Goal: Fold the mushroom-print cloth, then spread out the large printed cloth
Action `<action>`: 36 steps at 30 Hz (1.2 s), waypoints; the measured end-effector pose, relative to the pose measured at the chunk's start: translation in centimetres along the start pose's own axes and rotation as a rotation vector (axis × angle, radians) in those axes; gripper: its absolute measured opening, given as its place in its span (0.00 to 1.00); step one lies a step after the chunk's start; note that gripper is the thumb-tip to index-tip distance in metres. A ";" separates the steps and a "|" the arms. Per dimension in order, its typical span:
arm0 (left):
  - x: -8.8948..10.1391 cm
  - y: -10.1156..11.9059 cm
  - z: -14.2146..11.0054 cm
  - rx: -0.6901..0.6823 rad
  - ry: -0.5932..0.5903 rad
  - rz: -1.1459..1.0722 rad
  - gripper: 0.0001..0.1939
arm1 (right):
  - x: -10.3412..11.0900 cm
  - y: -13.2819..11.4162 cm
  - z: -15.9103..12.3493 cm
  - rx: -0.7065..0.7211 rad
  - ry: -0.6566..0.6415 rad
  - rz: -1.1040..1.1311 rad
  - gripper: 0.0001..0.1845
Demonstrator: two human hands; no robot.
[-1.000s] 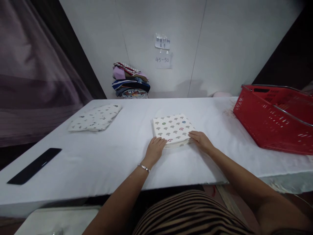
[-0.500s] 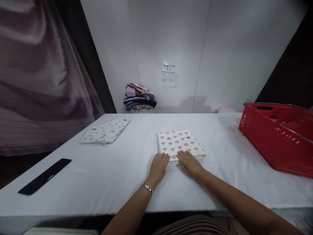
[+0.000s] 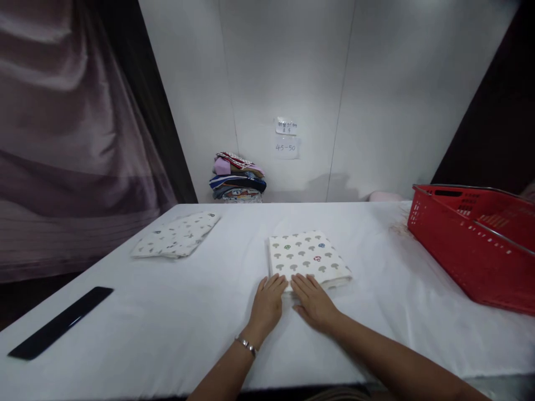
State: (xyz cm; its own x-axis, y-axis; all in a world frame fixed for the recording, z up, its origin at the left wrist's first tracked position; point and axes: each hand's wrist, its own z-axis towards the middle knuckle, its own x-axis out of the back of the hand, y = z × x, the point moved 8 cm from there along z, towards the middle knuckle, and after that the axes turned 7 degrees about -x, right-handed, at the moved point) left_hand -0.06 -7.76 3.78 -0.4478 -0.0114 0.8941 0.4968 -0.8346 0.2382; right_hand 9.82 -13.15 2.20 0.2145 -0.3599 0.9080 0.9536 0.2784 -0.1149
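A folded white cloth (image 3: 308, 253) printed with grey mushrooms and a few coloured ones lies flat in front of me. My left hand (image 3: 270, 303) rests on its near left corner, fingers stretched forward. Beside it, my right hand (image 3: 315, 303) lies flat on the near edge, fingers extended and thumb apart on the table side. Neither hand is wrapped around the cloth. A silver bracelet (image 3: 246, 345) circles my left wrist.
The white-covered table (image 3: 188, 312) carries a second folded patterned cloth (image 3: 178, 236) at left and a long black strip (image 3: 62, 323) nearer me. A red plastic basket (image 3: 472, 248) stands at right. Folded fabrics (image 3: 238, 178) are stacked behind the table, below paper signs (image 3: 287, 147).
My right hand has slid left along the near edge, closer to my left hand. The whole view has tilted slightly upward, so things sit lower in the picture.
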 end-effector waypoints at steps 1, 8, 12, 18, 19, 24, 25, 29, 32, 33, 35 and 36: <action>0.4 0.3 0.4 0.030 0.015 -0.023 0.27 | 0.0 -0.1 0.0 0.001 0.008 0.006 0.35; 0.2 2.5 4.2 0.064 0.017 -0.055 0.21 | 0.5 0.2 -0.2 0.012 -0.042 0.031 0.29; -1.9 0.6 3.9 0.147 -0.043 -0.020 0.24 | 2.1 3.9 -0.4 -0.037 -0.055 -0.019 0.27; -2.5 0.2 3.3 0.148 -0.061 -0.024 0.24 | 3.7 13.9 -1.3 -0.402 -0.077 -0.040 0.29; -2.4 0.3 3.3 0.150 -0.063 -0.027 0.24 | 3.3 14.7 -1.7 -0.424 -0.102 -0.014 0.29; -1.9 0.4 4.2 0.206 -0.151 -0.075 0.22 | 1.7 16.4 -2.7 -0.442 -0.167 0.083 0.29; -1.6 0.4 4.9 0.230 -0.165 -0.076 0.21 | 1.7 16.6 -2.3 -0.451 -0.174 0.086 0.29; -0.5 0.1 8.8 0.269 -0.079 -0.025 0.24 | 2.0 16.8 1.9 -0.442 -0.127 0.053 0.29; -1.5 -1.6 10.2 0.341 -0.063 -0.018 0.28 | 1.2 17.1 5.7 -0.421 -0.126 0.004 0.29; -2.1 -2.4 10.1 0.379 -0.068 -0.027 0.29 | 0.6 17.7 6.5 -0.436 -0.136 -0.015 0.29; -3.2 -3.8 9.4 0.428 -0.066 -0.054 0.31 | -0.7 19.0 7.1 -0.473 -0.145 -0.040 0.29; -3.6 -4.2 9.0 0.433 -0.060 -0.068 0.31 | -1.3 19.7 7.0 -0.479 -0.137 -0.040 0.29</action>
State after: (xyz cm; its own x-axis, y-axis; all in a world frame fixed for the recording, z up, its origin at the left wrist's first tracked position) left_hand 6.15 0.76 2.98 -0.4525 0.0781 0.8883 0.7393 -0.5242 0.4227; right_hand 26.80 -0.99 1.60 0.1765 -0.2323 0.9565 0.9574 -0.1852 -0.2216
